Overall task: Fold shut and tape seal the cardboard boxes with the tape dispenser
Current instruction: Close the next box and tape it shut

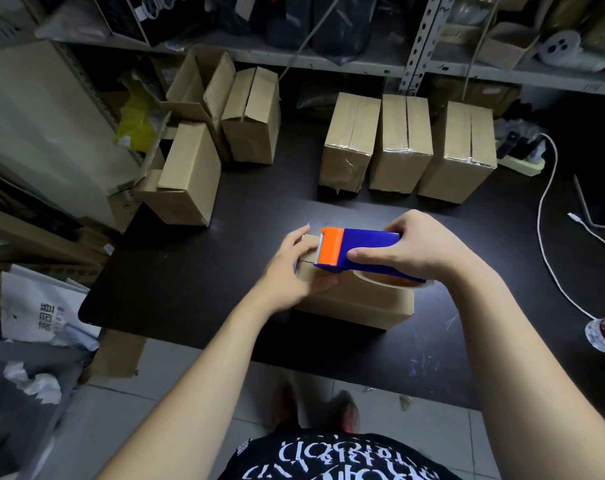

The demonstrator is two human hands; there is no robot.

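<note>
A small cardboard box (363, 303) lies on the black table (190, 282) in front of me, mostly covered by my hands. My left hand (292, 268) grips the box's left end, fingers over its top edge. My right hand (408, 247) holds a blue tape dispenser (367, 249) with an orange head (330, 245) flat on top of the box. The orange head points left, right beside my left fingers. A tape roll (394, 280) shows under the dispenser.
Three taped boxes (403, 143) stand in a row at the table's back. Several unsealed boxes (190, 171) pile at the back left, some with flaps up. A white cable (547, 237) runs along the right, by a plastic bottle (604, 336). Shelving stands behind.
</note>
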